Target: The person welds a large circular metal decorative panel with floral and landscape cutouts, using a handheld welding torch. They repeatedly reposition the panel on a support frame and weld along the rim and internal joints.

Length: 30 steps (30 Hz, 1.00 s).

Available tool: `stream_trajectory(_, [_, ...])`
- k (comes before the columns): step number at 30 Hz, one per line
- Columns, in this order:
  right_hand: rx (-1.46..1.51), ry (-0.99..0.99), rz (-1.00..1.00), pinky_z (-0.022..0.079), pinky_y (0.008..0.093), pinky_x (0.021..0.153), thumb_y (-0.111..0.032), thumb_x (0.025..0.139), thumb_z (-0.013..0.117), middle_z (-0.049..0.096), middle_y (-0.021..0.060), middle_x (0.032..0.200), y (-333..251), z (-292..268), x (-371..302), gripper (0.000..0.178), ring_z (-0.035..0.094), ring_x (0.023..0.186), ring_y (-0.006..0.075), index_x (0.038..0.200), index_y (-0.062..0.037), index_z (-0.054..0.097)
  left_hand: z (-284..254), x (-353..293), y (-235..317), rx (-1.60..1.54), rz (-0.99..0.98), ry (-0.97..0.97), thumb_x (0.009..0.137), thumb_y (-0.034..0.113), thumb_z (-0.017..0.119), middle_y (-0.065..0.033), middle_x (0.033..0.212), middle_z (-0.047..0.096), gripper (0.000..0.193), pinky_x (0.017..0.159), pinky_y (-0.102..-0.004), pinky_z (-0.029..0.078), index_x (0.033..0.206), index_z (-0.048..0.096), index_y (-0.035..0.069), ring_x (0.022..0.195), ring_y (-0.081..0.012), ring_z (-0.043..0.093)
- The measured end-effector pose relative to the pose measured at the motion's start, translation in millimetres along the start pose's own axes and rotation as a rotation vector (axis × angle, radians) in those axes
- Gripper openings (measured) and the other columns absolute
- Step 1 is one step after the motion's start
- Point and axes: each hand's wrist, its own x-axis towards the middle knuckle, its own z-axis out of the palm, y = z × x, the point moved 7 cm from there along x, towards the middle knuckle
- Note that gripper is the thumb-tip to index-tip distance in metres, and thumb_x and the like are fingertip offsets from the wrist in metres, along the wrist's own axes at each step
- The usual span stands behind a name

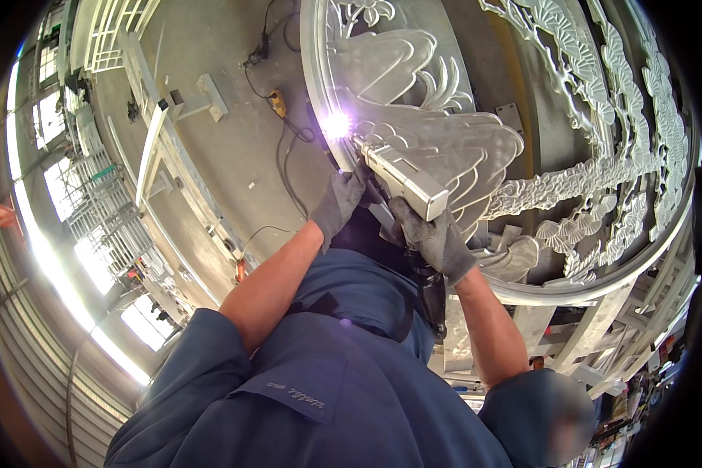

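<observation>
My right hand (433, 234), in a dark grey work glove, is closed around the handle of a silver box-shaped welding gun (405, 181). The gun's narrow tip points up and left, to a bright violet-white flash (337, 125) on the curved metal rim (313, 66) of a large ornamental panel. Just below the flash, my gloved left hand (339, 204) sits against the rim beside the gun, its fingers curled. What those fingers grip is hidden. Raised leaf and scallop shapes cover the silver metal panel (452, 144) right of the gun.
Openwork metal branches and fan-shaped leaves (585, 179) fill the right side inside the round frame. A yellow power tool (278, 103) and dark cables (287, 168) lie on the floor to the left. Long metal beams (168, 148) stand farther left.
</observation>
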Motion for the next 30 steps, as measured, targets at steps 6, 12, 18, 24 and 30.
stream_trajectory(6, [0.007, -0.028, 0.046, 0.045, 0.0335, 0.06, -0.034, 0.099, 0.063, 0.06, 0.0035, 0.071, -0.5, 0.4, -2.2, 0.036, 0.054, 0.064, 0.0132, 0.109, 0.0, 0.066, 1.3, -1.7, 2.5, 0.036, -0.033, 0.032, 0.102, 0.054, 0.051, -0.01, 0.082, 0.071, 0.059, 0.063, -0.0312, 0.057, 0.101, 0.066, -0.004, 0.073, -0.0194, 0.072])
stream_trajectory(12, [0.066, -0.038, 0.077, 0.044, 0.0303, 0.055, -0.034, 0.1, 0.063, 0.059, 0.0015, 0.07, -8.8, 0.0, -3.2, 0.036, 0.055, 0.062, 0.01, 0.113, -0.0004, 0.065, -2.4, 5.6, -19.2, -0.033, -0.004, 0.005, 0.104, 0.042, 0.056, -0.0096, 0.086, 0.071, 0.048, 0.06, -0.0296, 0.06, 0.107, 0.065, -0.004, 0.074, -0.0175, 0.073])
stream_trajectory(18, [0.116, -0.039, 0.089, 0.044, 0.0287, 0.054, -0.034, 0.102, 0.06, 0.06, 0.0019, 0.071, -7.8, -2.8, -4.1, 0.035, 0.056, 0.062, 0.0099, 0.112, -0.0009, 0.065, -0.5, 1.3, -1.6, 0.036, 0.013, 0.026, 0.104, 0.045, 0.054, -0.011, 0.084, 0.071, 0.052, 0.06, -0.0293, 0.06, 0.103, 0.067, -0.006, 0.072, -0.0173, 0.073])
stream_trajectory(24, [0.105, -0.064, 0.1, 0.045, 0.0287, 0.055, -0.033, 0.102, 0.058, 0.06, 0.0028, 0.071, -8.0, -2.9, -4.2, 0.035, 0.057, 0.062, 0.0109, 0.111, -0.0005, 0.064, 2.0, -4.8, 12.6, 0.071, -0.056, 0.061, 0.104, 0.05, 0.051, -0.0124, 0.077, 0.071, 0.058, 0.057, -0.0292, 0.058, 0.102, 0.067, -0.006, 0.068, -0.0183, 0.072])
stream_trajectory(30, [0.14, -0.04, 0.097, 0.045, 0.0293, 0.056, -0.035, 0.101, 0.057, 0.06, 0.0036, 0.07, -3.9, -4.0, -4.1, 0.036, 0.057, 0.061, 0.0116, 0.109, -0.0001, 0.064, 4.5, -8.5, 16.7, 0.141, -0.065, 0.048, 0.096, 0.075, 0.043, -0.0076, 0.077, 0.064, 0.083, 0.061, -0.0331, 0.05, 0.093, 0.066, -0.005, 0.069, -0.0158, 0.059])
